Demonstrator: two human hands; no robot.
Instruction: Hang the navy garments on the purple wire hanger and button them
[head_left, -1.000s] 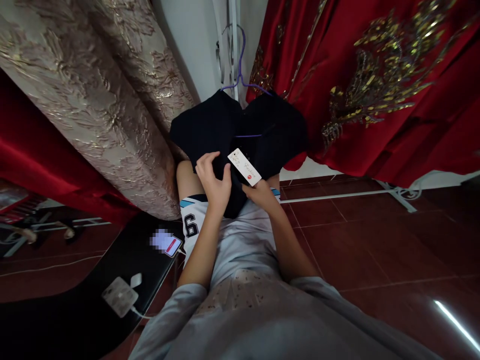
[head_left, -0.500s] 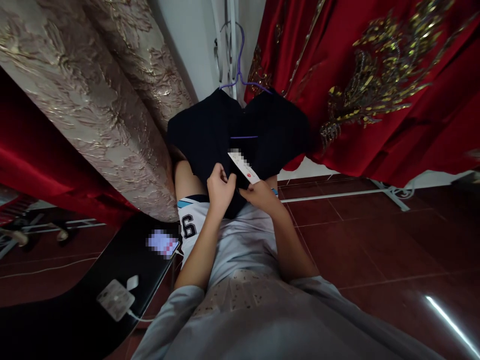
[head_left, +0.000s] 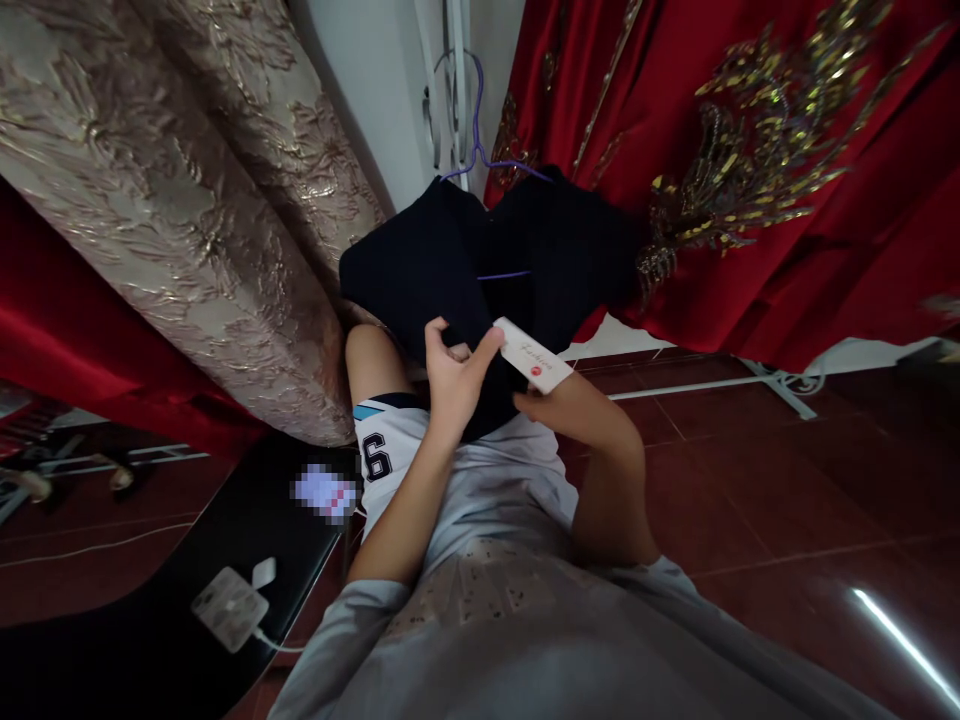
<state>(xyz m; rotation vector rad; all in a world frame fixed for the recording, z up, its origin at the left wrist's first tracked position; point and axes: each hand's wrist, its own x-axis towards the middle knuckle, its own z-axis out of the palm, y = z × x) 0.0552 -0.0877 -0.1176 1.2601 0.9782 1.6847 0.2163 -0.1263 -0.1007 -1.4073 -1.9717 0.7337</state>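
Note:
A dark navy short-sleeved garment (head_left: 420, 270) hangs by its shoulders from a purple hanger (head_left: 478, 140), its front parted and its lower part over my lap. My left hand (head_left: 454, 385) is closed on the garment's left front, fingers curled, with the thumb reaching to the near end of a white paper tag (head_left: 536, 360). This tag has script lettering and a red dot. My right hand (head_left: 559, 408) is closed at the right front edge of the cloth, below the tag; the tag's far end lies over it and hides part of the fingers.
A white metal rack (head_left: 454, 90) stands ahead. Red cloth with gold sequins (head_left: 757, 160) hangs at right, textured beige cloth (head_left: 202, 220) at left. On a black bench (head_left: 150, 620) at my left lie a lit phone (head_left: 324, 492) and a cabled pale square device (head_left: 231, 608).
Both hands have shifted right, the right one farther. The tag has moved right and turned its lettered face up, and my left thumb now reaches it. The garment's front has swung slightly right.

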